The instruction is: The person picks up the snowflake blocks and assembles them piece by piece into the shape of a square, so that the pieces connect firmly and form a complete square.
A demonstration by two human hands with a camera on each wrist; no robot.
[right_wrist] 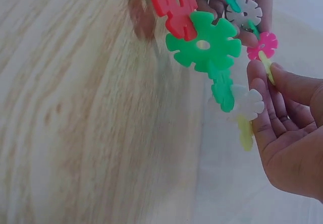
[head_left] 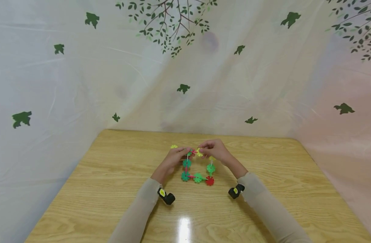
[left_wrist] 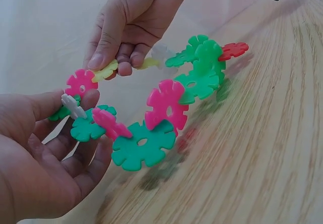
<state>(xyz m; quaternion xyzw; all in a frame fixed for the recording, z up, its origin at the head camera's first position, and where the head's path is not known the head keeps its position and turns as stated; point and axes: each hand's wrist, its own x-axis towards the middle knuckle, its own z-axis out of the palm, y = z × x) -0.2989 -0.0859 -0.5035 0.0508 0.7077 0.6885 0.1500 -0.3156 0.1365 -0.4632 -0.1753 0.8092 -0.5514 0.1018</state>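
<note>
A chain of flower-shaped plastic discs bends into a nearly square loop, held above the table. My left hand (head_left: pixel 173 158) grips its far left corner, around a green disc, a white disc (left_wrist: pixel 73 106) and a teal disc (left_wrist: pixel 87 127). Between thumb and fingers, my right hand (head_left: pixel 216 150) pinches a yellow disc (left_wrist: pixel 105 71) joined to a pink disc (left_wrist: pixel 81 84). A second yellow disc (right_wrist: pixel 246 133), attached to a white disc (right_wrist: pixel 247 102), lies beside the right fingers. Nearest me are a teal disc (head_left: pixel 185 176), a green disc (head_left: pixel 198 178) and a red disc (head_left: pixel 209 181).
Beyond the left hand, another yellow disc (head_left: pixel 174 146) shows on the wooden table (head_left: pixel 112 189). A pale curtain (head_left: pixel 143 101) with leaf and bird prints rises behind the table's far edge. Each sleeve carries a black wrist camera (head_left: pixel 166 196).
</note>
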